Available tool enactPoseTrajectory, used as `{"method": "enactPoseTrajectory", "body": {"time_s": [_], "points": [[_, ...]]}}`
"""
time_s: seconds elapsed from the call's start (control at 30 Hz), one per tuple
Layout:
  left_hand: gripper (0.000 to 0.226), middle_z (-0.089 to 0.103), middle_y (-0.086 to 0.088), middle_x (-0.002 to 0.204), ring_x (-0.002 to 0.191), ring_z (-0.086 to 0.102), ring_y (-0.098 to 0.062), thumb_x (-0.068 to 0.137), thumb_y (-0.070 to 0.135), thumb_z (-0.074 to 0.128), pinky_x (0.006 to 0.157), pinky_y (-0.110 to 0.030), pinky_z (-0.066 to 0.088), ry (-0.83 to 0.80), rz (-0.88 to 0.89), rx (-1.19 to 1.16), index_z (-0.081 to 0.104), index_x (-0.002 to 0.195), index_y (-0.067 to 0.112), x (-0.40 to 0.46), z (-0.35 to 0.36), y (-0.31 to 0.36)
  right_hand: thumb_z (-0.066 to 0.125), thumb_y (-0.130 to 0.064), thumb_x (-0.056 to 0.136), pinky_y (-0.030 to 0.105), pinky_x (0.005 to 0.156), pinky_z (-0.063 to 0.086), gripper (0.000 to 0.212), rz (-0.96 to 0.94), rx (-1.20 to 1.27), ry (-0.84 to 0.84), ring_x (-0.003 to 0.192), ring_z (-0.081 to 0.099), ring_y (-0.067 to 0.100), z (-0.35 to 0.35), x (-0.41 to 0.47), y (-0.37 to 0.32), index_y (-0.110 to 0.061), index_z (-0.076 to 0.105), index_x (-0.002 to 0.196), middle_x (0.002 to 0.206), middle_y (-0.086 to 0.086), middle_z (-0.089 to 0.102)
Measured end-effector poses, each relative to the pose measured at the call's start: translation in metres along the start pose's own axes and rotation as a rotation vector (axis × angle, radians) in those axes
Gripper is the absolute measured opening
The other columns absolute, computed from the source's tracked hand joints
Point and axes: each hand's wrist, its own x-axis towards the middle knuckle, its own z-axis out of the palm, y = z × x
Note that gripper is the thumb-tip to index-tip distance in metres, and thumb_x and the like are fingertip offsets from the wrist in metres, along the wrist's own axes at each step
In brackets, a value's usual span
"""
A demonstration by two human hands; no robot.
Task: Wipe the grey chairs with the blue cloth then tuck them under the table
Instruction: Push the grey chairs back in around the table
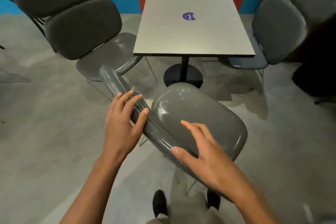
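Resting on the backrest edge, the left hand [121,123] and right hand [203,149] lie spread on the grey chair [198,114]; the table [192,29] stands beyond them.

The nearest grey chair [198,114] has a smooth, glossy plastic-looking seat that catches highlights. The table [192,29] top is matt and pale with a dark edge. The floor [45,132] looks like dull, mottled concrete.
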Motion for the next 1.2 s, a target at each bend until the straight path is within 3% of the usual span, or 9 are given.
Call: {"method": "enactPoseTrajectory", "body": {"time_s": [0.1, 0.2, 0.4, 0.6, 0.73, 0.9, 1.07, 1.2], "points": [[0.05, 0.05, 0.002, 0.153, 0.153, 0.029, -0.022, 0.099, 0.051, 0.053, 0.122, -0.051, 0.031, -0.048, 0.074, 0.001, 0.06, 0.14, 0.024, 0.007, -0.007, -0.009, 0.05, -0.07, 0.091, 0.026, 0.105, 0.035, 0.074, 0.023, 0.02, 0.07, 0.124, 0.036, -0.004, 0.016, -0.007, -0.012, -0.05, 0.017, 0.154, 0.143, -0.037, 0.019], [0.049, 0.051, 0.001, 0.152, 0.152, 0.03, -0.024, 0.098, 0.05, 0.054, 0.122, -0.049, 0.029, -0.076, 0.146, 0.019, 0.061, 0.139, 0.023, 0.007, -0.005, -0.011, 0.051, -0.069, 0.091, 0.029, 0.108, 0.036, 0.074, 0.049, 0.029, 0.131, 0.132, 0.034, -0.001, 0.027, -0.014, -0.018, -0.047, 0.019, 0.154, 0.143, -0.034, 0.02], [0.052, 0.052, 0.002, 0.151, 0.153, 0.029, -0.024, 0.101, 0.057, 0.043, 0.12, -0.06, 0.028, -0.142, 0.18, 0.065, 0.06, 0.139, 0.027, -0.008, -0.005, -0.009, 0.052, -0.065, 0.093, 0.034, 0.105, 0.044, 0.068, 0.053, 0.013, 0.243, 0.126, 0.043, 0.004, 0.042, -0.03, -0.018, -0.044, 0.027, 0.153, 0.14, -0.029, 0.029], [0.06, 0.052, 0.004, 0.151, 0.155, 0.023, -0.021, 0.101, 0.066, 0.03, 0.127, -0.053, 0.012, -0.249, 0.248, 0.164, 0.059, 0.141, 0.031, -0.012, -0.015, -0.016, 0.049, -0.063, 0.096, 0.037, 0.105, 0.033, 0.064, 0.17, -0.189, 0.318, 0.129, 0.044, 0.017, 0.056, -0.03, -0.022, -0.04, 0.031, 0.153, 0.144, -0.016, 0.036], [0.071, 0.055, 0.008, 0.149, 0.155, 0.023, -0.021, 0.1, 0.075, 0.016, 0.127, -0.055, 0.002, -0.29, 0.353, 0.225, 0.06, 0.138, 0.034, 0.007, -0.018, -0.025, 0.046, -0.062, 0.097, 0.037, 0.116, 0.023, 0.062, 0.194, -0.324, 0.44, 0.13, 0.046, 0.017, 0.077, -0.032, -0.024, -0.034, 0.036, 0.151, 0.14, -0.009, 0.045], [0.083, 0.055, 0.008, 0.149, 0.155, 0.024, -0.023, 0.095, 0.083, 0.009, 0.126, -0.057, -0.003, -0.402, 0.547, 0.28, 0.059, 0.141, 0.035, 0.048, -0.025, -0.049, 0.044, -0.071, 0.093, 0.043, 0.116, 0.022, 0.067, 0.318, -0.467, 0.596, 0.129, 0.046, 0.019, 0.105, -0.016, -0.03, -0.033, 0.042, 0.147, 0.138, -0.006, 0.051], [0.087, 0.053, 0.009, 0.15, 0.151, 0.031, -0.022, 0.084, 0.095, 0.022, 0.128, -0.053, 0.007, -0.513, 0.75, 0.375, 0.05, 0.145, 0.04, 0.085, -0.031, -0.078, 0.053, -0.077, 0.083, 0.05, 0.117, 0.021, 0.071, 0.47, -0.52, 0.77, 0.126, 0.048, 0.025, 0.127, 0.005, -0.041, -0.032, 0.054, 0.137, 0.13, -0.003, 0.059], [0.105, 0.059, 0.003, 0.144, 0.136, 0.05, -0.022, 0.068, 0.106, 0.03, 0.12, -0.048, 0.03, -0.536, 0.776, 0.408, 0.046, 0.148, 0.039, 0.115, -0.031, -0.083, 0.063, -0.076, 0.078, 0.053, 0.122, 0.012, 0.072, 0.549, -0.545, 0.856, 0.135, 0.043, 0.027, 0.138, 0.014, -0.046, -0.031, 0.055, 0.134, 0.133, 0.0, 0.059]]}}
